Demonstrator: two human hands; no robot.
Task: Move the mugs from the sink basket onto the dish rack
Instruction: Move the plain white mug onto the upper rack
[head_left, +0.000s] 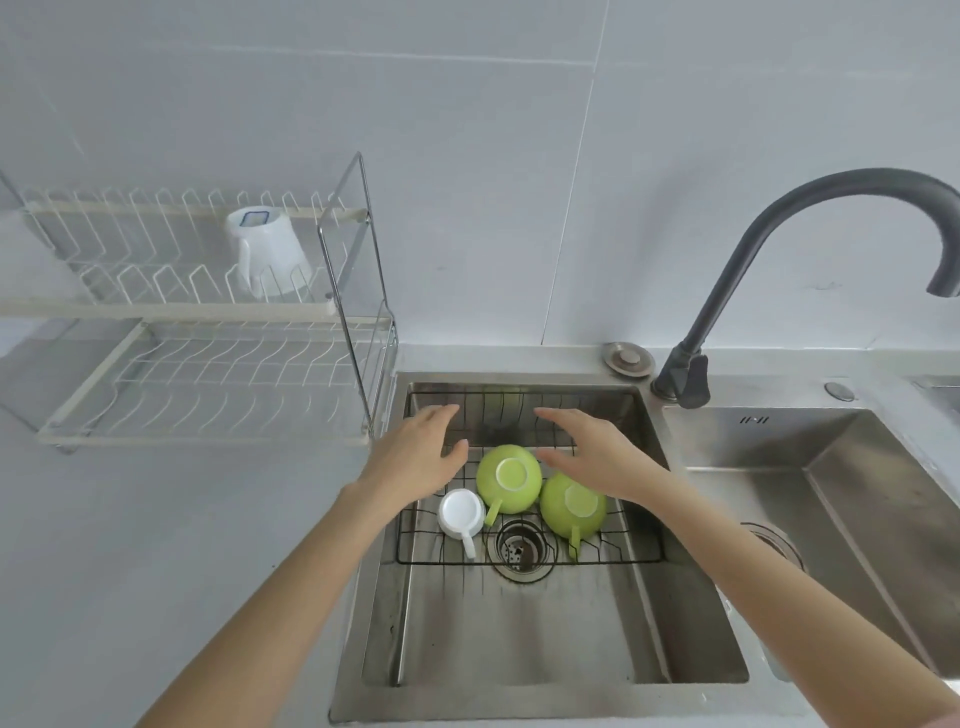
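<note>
In the left sink sits a black wire basket (644, 551). Upside down in it are a small white mug (460, 512) and two green mugs, one in the middle (509, 478) and one to its right (571, 506). My left hand (415, 457) hovers open just left of the middle green mug. My right hand (597, 452) hovers open above the right green mug, partly covering it. Neither hand holds anything. On the counter to the left stands a two-tier white wire dish rack (208, 312), with a white mug (267, 254) upside down on its upper tier.
A dark curved faucet (779, 249) rises at the back right of the sink. A second steel basin (831, 493) lies to the right. The sink drain (522, 545) shows under the basket. Grey counter (156, 545) stretches in front of the rack.
</note>
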